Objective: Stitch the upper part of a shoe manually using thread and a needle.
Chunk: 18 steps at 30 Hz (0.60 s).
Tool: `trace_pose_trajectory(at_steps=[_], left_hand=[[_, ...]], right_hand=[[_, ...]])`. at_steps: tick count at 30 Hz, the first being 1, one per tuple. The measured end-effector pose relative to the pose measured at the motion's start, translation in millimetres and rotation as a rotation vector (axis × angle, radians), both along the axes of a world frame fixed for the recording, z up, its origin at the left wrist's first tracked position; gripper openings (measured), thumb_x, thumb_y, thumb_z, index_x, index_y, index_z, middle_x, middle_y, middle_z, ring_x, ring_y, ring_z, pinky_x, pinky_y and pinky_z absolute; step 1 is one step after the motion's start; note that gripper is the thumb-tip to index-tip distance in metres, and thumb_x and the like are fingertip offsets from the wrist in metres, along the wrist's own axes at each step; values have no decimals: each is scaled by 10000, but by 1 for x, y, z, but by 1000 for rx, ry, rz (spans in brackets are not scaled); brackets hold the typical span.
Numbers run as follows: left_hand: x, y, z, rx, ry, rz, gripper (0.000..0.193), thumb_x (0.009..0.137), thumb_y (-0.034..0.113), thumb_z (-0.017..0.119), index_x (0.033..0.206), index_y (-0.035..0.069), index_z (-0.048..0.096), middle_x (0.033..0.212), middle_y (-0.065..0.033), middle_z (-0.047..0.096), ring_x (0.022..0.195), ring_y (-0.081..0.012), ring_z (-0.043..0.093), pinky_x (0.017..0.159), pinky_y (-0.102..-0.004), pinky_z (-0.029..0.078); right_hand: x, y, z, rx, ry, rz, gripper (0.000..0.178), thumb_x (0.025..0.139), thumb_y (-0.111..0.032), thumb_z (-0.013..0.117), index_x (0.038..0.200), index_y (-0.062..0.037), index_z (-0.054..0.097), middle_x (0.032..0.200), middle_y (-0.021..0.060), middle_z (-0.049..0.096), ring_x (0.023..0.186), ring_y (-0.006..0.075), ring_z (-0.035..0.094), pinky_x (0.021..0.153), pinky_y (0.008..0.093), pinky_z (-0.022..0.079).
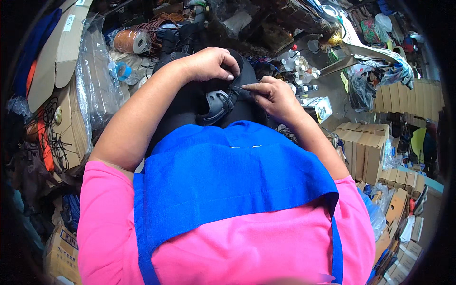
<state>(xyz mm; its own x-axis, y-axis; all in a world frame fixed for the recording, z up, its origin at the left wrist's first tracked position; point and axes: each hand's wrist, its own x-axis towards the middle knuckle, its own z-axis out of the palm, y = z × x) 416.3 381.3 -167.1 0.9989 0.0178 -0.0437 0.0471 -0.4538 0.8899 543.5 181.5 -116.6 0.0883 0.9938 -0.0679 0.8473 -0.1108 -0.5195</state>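
A black shoe-like piece (219, 105) with a shiny rounded end lies on my lap, between my dark-clad legs. Above it, my left hand (213, 64) is closed, its fingers bent down and the thumb tip close to the index finger. Some dark material sits at those fingertips, but I cannot make out its kind. My right hand (277, 97) comes in from the right with its index finger pointing at the piece's upper edge. Thumb and index finger pinch something thin and dark, too small to name. Both sets of fingertips are close together.
Several small white bottles (298, 66) stand ahead on the right. An orange spool (130, 42) and a clear bottle with a blue cap (124, 71) lie ahead on the left. Cardboard boxes (363, 147) are stacked at right; a cardboard sheet (52, 61) leans at left.
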Motion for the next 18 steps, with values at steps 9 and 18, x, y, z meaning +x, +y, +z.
trace_pose_trajectory(at_steps=[9, 18], left_hand=[[0, 4, 1, -4, 45, -45, 257, 743, 71, 690, 1000, 80, 694, 915, -67, 568, 914, -210, 571, 849, -316, 451], [-5, 5, -6, 57, -43, -57, 366, 673, 74, 751, 1030, 134, 698, 952, -82, 580, 927, -234, 588, 837, -330, 476]], right_hand=[[-9, 12, 10, -98, -95, -13, 254, 727, -108, 623, 966, -107, 706, 850, 140, 636, 790, 312, 633, 723, 387, 518], [9, 17, -6, -113, 91, -33, 235, 749, -101, 663, 977, -121, 718, 859, 103, 621, 813, 243, 625, 739, 335, 502]])
